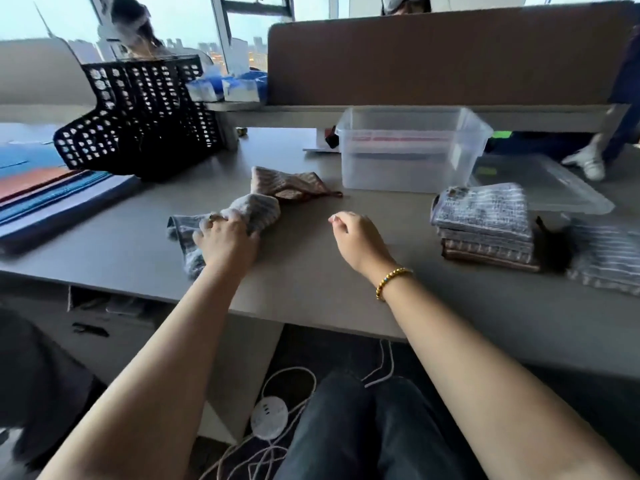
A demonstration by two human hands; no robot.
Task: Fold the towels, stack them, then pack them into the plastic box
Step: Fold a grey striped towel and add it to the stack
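Folding: mid-task, judged roughly half done.
Done: stack of folded towels (485, 225) sits toward the right edge of the desk (311, 282), several layers, grey striped on top, brown at the bottom.
Maybe done: another striped towel (606, 261) lies flat at the far right edge, just beside the stack; can't tell if folded.
Left to fold: grey towel (225, 223) crumpled near the front-left of the desk; brown towel (287, 183) crumpled just behind it, touching or nearly so.
Left to pack: plastic box (412, 148) stands open near the back edge, no towels visible inside; its lid (540, 185) lies flat to its right, behind the stack.
Left hand (227, 239): fingers curled over the grey towel, gripping the bunched middle.
Right hand (356, 237): above the desk mid-front, holding nothing, fingers loosely curled, well apart from any towel.
Grey towel axis: long axis runs from front-left toward back-right, far end pointing at the brown towel.
Stack axis: long side runs roughly parallel to the right edge, slightly skewed.
Next, my guess: spread the grey towel flat with both hands.
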